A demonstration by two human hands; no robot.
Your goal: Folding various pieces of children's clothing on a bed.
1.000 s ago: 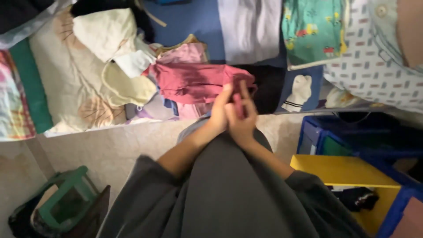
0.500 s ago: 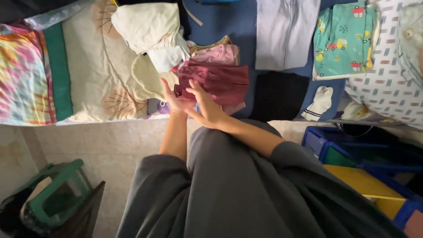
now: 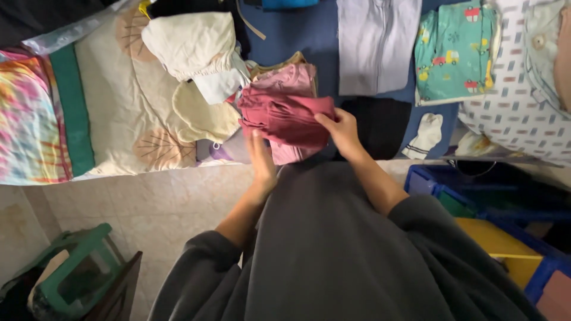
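A: Hands at the bed's near edge. Why does the folded maroon garment (image 3: 286,117) sit there?

B: It tops a small stack of pink clothes at that edge, within easy reach. The right hand (image 3: 342,132) pinches the garment's right end, fingers closed on the cloth, probably to steady the fold. The left hand (image 3: 262,163) stands below the stack's near side, fingers straight and together, touching its lower edge (contact partly hidden).

A: And against the earlier frame?

B: Half a second ago both hands lay at the garment's left side; now they flank it, the right one having crossed over.
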